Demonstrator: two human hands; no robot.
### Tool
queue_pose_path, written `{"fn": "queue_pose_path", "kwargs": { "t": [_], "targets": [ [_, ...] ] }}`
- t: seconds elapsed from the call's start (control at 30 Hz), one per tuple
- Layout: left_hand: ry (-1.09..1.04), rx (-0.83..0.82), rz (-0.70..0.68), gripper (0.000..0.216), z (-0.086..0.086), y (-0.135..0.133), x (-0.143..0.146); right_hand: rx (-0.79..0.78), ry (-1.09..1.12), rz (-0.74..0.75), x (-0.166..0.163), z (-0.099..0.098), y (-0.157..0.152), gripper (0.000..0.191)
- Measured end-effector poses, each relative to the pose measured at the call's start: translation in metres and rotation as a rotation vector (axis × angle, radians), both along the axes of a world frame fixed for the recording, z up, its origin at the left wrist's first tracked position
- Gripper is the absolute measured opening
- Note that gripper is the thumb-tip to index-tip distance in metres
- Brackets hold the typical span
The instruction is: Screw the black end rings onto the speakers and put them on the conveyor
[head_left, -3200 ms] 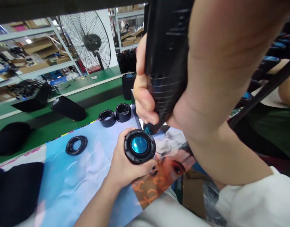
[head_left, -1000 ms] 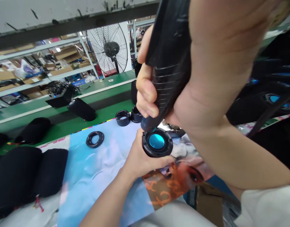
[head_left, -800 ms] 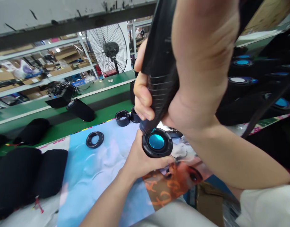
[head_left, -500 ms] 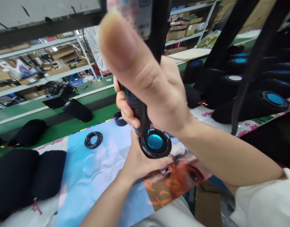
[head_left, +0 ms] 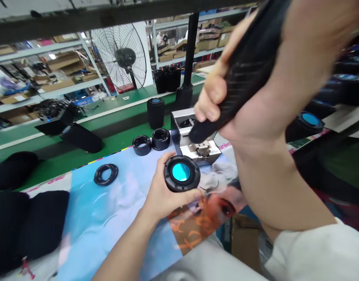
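Note:
My left hand (head_left: 163, 191) is wrapped round a cylindrical speaker (head_left: 181, 190), held upright so that its black ringed end and shiny blue disc face me. In my right hand (head_left: 255, 101) is a black electric screwdriver (head_left: 243, 78), gripped round its body and slanting down to the left. Its lower end is over a silver metal box with a small mechanism, which looks like a screw feeder (head_left: 207, 157); the driver's tip is hard to make out. A loose black ring (head_left: 99, 177) lies on the printed sheet (head_left: 109, 218), left of the speaker.
Two stacks of black rings (head_left: 141, 150) stand behind the speaker. Black fabric-covered speaker bodies (head_left: 44, 222) lie at the left. Another speaker (head_left: 155, 114) stands on the green bench (head_left: 117, 134). A large fan (head_left: 125, 56) and loaded shelves are behind. More blue-ended speakers (head_left: 311, 119) are at the right.
My right hand has lifted the screwdriver off the speaker's rim and swung it rightward to the metal box. The speaker stays in my left hand, and the view has turned slightly.

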State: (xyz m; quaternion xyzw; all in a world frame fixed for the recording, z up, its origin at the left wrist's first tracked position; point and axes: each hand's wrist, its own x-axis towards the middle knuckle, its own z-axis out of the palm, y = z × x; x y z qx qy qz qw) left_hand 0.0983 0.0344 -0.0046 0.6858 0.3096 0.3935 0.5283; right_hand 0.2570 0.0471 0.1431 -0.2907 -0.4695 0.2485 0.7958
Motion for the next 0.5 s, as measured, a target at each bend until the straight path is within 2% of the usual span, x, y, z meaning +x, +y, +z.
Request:
{"fn": "queue_pose_path", "kwargs": {
  "t": [0.03, 0.07, 0.1, 0.23, 0.37, 0.5],
  "targets": [
    [0.005, 0.003, -0.004, 0.094, 0.000, 0.001, 0.000, 0.052, 0.003, -0.154, 0.011, -0.010, 0.004, 0.058],
    [0.006, 0.005, 0.000, 0.092, 0.000, 0.001, 0.000, 0.025, -0.041, -0.228, 0.021, -0.021, 0.007, 0.058],
    [0.003, 0.006, 0.010, 0.092, -0.001, 0.002, 0.000, -0.092, -0.153, -0.123, 0.030, -0.033, 0.010, 0.057],
    [-0.009, 0.025, 0.042, 0.092, 0.000, 0.002, 0.000, -0.151, -0.097, -0.086, 0.048, -0.067, 0.015, 0.052],
    [-0.017, 0.033, 0.046, 0.090, 0.000, 0.002, 0.000, -0.180, -0.093, -0.033, 0.048, -0.075, 0.015, 0.056],
    [-0.024, 0.025, 0.047, 0.091, -0.001, 0.002, -0.001, -0.242, -0.066, 0.037, 0.048, -0.064, 0.010, 0.053]
  ]
}}
